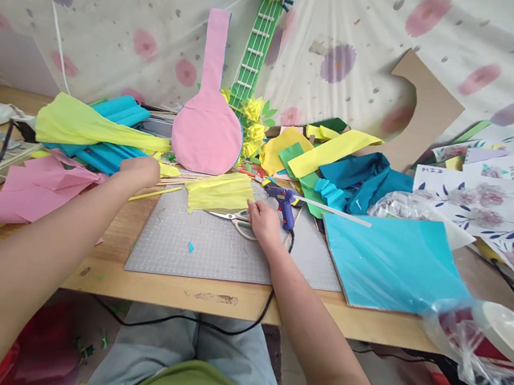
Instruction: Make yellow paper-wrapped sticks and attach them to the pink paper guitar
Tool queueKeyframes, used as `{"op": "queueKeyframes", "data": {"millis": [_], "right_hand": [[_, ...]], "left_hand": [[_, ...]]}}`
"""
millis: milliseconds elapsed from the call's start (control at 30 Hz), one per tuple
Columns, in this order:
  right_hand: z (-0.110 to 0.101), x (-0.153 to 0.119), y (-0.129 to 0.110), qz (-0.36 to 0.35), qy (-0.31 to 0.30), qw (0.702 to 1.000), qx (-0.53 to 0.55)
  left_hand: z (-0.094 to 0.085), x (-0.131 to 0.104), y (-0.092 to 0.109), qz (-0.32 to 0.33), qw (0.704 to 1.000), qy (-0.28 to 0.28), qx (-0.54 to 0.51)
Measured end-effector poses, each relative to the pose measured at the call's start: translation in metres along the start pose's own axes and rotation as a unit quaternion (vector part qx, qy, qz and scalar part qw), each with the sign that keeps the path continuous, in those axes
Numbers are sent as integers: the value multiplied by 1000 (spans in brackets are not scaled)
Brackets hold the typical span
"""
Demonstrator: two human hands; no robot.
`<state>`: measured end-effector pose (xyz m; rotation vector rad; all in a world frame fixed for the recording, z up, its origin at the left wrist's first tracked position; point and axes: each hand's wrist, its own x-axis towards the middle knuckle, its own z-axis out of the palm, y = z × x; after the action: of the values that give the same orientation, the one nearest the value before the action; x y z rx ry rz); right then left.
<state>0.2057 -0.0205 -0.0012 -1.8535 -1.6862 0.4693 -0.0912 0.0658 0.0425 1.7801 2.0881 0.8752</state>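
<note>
My left hand reaches to the left end of the work area, by yellow-green crepe paper and thin sticks; its fingers are hidden behind the back of the hand. My right hand has its fingers bent at the right edge of a yellow crepe piece, close to the handles of the scissors. What its fingertips hold is unclear. Just right of it, a blue glue gun with a white glue stick lies over the grey cutting mat. A pink banjo-shaped piece stands behind the mat.
A green fretted neck with yellow flowers leans behind. Blue sheets lie at the right, near a plastic-wrapped roll. Pink paper sits at left. A black cable hangs along the table's front edge.
</note>
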Motion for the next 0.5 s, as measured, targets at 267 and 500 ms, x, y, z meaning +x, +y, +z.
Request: {"op": "queueKeyframes", "data": {"millis": [267, 500], "right_hand": [[-6, 1, 13, -130, -40, 989, -59], [-17, 0, 15, -183, -133, 972, -60]], "left_hand": [[7, -14, 19, 38, 948, -127, 288], [9, -12, 4, 105, 945, -160, 264]]}}
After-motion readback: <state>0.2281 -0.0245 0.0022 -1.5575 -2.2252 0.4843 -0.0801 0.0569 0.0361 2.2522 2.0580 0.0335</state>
